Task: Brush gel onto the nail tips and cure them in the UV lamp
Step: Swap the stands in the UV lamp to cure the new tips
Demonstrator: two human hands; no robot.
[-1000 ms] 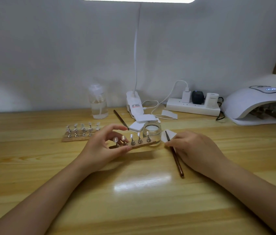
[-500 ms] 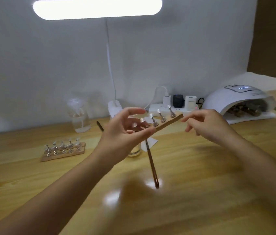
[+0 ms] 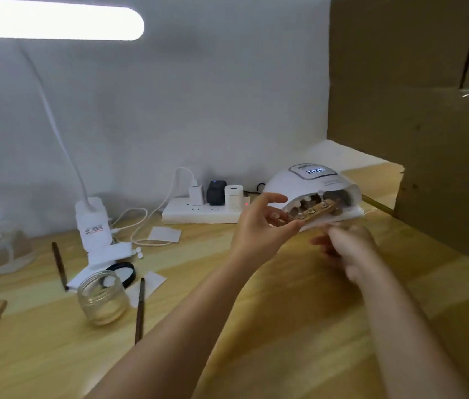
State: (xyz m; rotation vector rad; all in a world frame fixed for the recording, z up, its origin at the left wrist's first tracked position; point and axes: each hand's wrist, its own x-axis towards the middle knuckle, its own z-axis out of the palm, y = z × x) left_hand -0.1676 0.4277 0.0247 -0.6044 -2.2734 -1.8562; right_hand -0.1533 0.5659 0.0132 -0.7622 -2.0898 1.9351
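The wooden table (image 3: 270, 326) fills the lower part of the frame, and a brown cardboard box (image 3: 417, 110) stands at the upper right. The white UV lamp (image 3: 311, 185) sits right of the middle, against the wall, with a lit display on its top.

My left hand (image 3: 262, 228) is in the middle of the frame, just left of the lamp mouth. Its thumb and fingers are curled and pinch the left end of the wooden strip (image 3: 314, 210), with the index finger stretched out above it. The strip is tilted, its right end higher, and its right part is inside the lamp opening. On it stand small metal pins with pale nail tips (image 3: 320, 193) on top; I can see about four.

My right hand (image 3: 348, 249) is below the lamp mouth, blurred, with loosely bent fingers that hold nothing; it is just under the strip, and I cannot tell if it touches.

At the lower left stands a glass jar (image 3: 102, 298), and a thin brush (image 3: 140, 309) lies just right of it. A second brush (image 3: 59, 263) lies further left.
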